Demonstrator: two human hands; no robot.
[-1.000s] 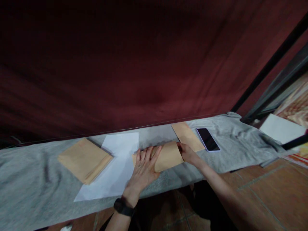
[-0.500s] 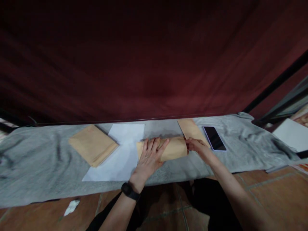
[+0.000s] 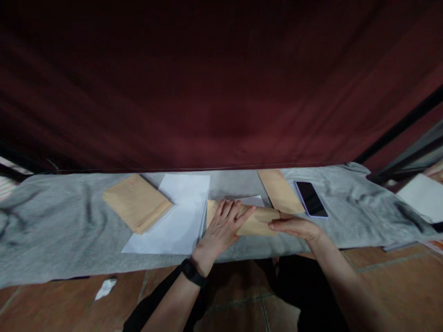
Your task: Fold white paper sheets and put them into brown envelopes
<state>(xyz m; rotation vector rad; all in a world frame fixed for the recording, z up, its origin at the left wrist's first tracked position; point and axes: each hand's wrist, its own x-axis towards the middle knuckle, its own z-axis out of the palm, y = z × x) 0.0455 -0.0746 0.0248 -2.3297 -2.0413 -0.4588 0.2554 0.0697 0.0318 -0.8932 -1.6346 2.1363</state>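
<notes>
Phone: one, dark screen, pale purple edge (image 3: 311,199); landmark for all places below.
Held envelope: one, brown paper (image 3: 259,225), lying left of the phone and nearer the wearer, under both hands.
Left hand: one (image 3: 223,227), left of the phone, laid over the held envelope; fingers spread, thumb stretched apart.
Right hand: one (image 3: 296,227), just on the near-left side of the phone; pinching the held envelope's right end, thumb on top, the other fingers partly hidden.
Loose envelope: one, brown (image 3: 281,192), flat, just left of the phone.
Brown stack: one (image 3: 137,203), farthest left of the phone; number of pieces too fine to count.
White sheets: at least two (image 3: 180,198), left of the phone, partly beneath the brown stack.
White corner: one (image 3: 255,200), left of the phone, showing beyond the held envelope.
Wristband: one, black (image 3: 193,273), on the left wrist.
Grey cloth: one (image 3: 62,226), beneath the phone, draped over the tabletop.
Curtain: one, dark red (image 3: 221,101), beyond the phone.
</notes>
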